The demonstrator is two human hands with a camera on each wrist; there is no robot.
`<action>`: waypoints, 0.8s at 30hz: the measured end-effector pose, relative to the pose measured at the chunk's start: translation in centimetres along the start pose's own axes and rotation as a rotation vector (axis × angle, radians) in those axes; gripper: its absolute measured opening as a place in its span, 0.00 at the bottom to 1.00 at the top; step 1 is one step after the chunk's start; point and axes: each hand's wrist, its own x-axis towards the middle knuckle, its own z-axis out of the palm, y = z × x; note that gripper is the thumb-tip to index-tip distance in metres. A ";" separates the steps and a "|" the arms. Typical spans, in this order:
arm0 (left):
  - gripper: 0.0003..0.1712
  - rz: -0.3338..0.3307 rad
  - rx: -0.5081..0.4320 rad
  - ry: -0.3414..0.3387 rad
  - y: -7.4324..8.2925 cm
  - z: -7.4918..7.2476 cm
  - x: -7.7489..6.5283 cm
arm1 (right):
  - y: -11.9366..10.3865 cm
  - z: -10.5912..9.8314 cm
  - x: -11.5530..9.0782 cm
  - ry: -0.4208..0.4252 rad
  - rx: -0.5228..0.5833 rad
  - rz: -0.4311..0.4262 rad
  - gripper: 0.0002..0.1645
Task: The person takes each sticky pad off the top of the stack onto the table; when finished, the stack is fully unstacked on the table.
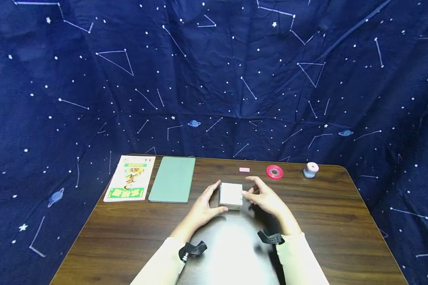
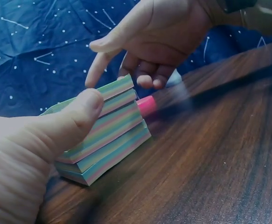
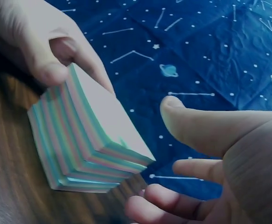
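Note:
A block of several stacked sticky note pads [image 1: 231, 193], white on top with pastel-striped sides, sits on the table. My left hand [image 1: 203, 210] holds it at the left, thumb against the near side [image 2: 103, 128] and fingers round the far side. The layers are slightly offset from one another. At the block's right is my right hand [image 1: 266, 200], its fingers loosely bent and holding nothing. The right wrist view shows a gap between the right thumb [image 3: 187, 121] and the pads [image 3: 98, 109].
At the back left lie an illustrated booklet [image 1: 130, 178] and a green notebook [image 1: 172, 179]. Along the back edge are a small pink block [image 1: 244, 170], a red ring-shaped roll [image 1: 270, 174] and a pale blue and pink spool [image 1: 310, 171]. A starry curtain [image 1: 214, 79] hangs behind the table [image 1: 328, 221].

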 end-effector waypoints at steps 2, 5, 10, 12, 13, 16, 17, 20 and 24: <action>0.56 0.008 0.011 0.007 0.0 0.1 0.0 | -0.1 0.4 0.1 -0.029 -0.023 -0.003 0.40; 0.51 0.032 0.017 0.029 0.1 0.1 0.1 | -0.3 1.0 0.1 -0.029 -0.067 -0.018 0.42; 0.47 0.047 0.024 0.030 0.1 0.3 0.2 | -0.3 1.5 0.1 -0.012 -0.118 -0.047 0.44; 0.47 0.042 0.022 0.026 0.0 0.4 0.2 | -0.2 1.6 0.2 -0.021 -0.130 -0.060 0.44; 0.47 0.042 0.018 0.027 0.0 0.4 0.1 | -0.1 1.6 0.3 -0.024 -0.138 -0.067 0.43; 0.47 0.045 0.015 0.031 -0.1 0.4 0.2 | -0.1 1.6 0.4 -0.029 -0.150 -0.080 0.40; 0.48 0.047 0.015 0.032 -0.2 0.4 0.2 | -0.1 1.6 0.4 -0.029 -0.152 -0.081 0.38; 0.48 0.050 0.024 0.025 -0.2 0.3 0.4 | -0.3 1.4 0.4 -0.023 -0.156 -0.073 0.37; 0.49 0.047 0.039 0.011 -0.3 0.3 0.7 | -0.3 1.2 0.5 -0.015 -0.151 -0.069 0.37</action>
